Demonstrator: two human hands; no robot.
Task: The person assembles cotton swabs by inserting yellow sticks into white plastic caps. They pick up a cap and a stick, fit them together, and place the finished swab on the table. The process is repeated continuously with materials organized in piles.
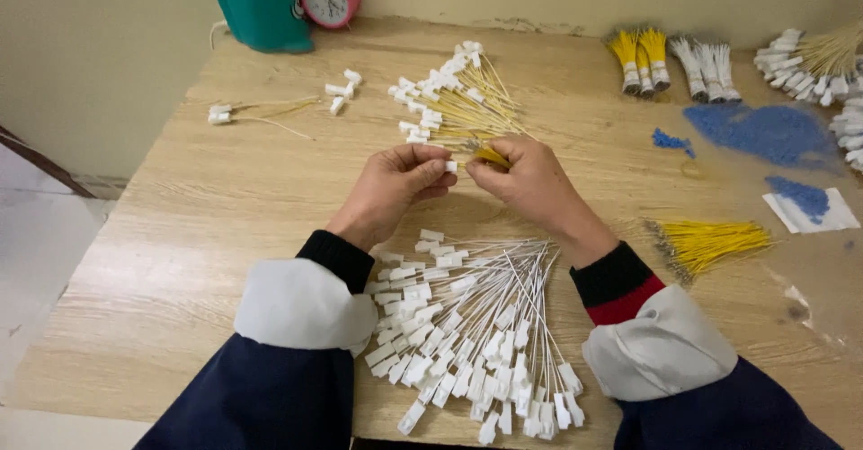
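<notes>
Above the surface, mid-frame:
- Left hand: fingers curled, pinching a white tag.
- Right hand: closed, gripping a yellow wire, thumb meeting the left.
- White-tagged ties: fanned between the forearms.

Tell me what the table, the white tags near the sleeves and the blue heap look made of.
Table: pale wood or wood-look laminate, matt, visible grain.
White tags: probably moulded plastic, smooth blocks on thin stiff stems.
Blue heap: loose granules, perhaps plastic beads; too small to tell.
</notes>
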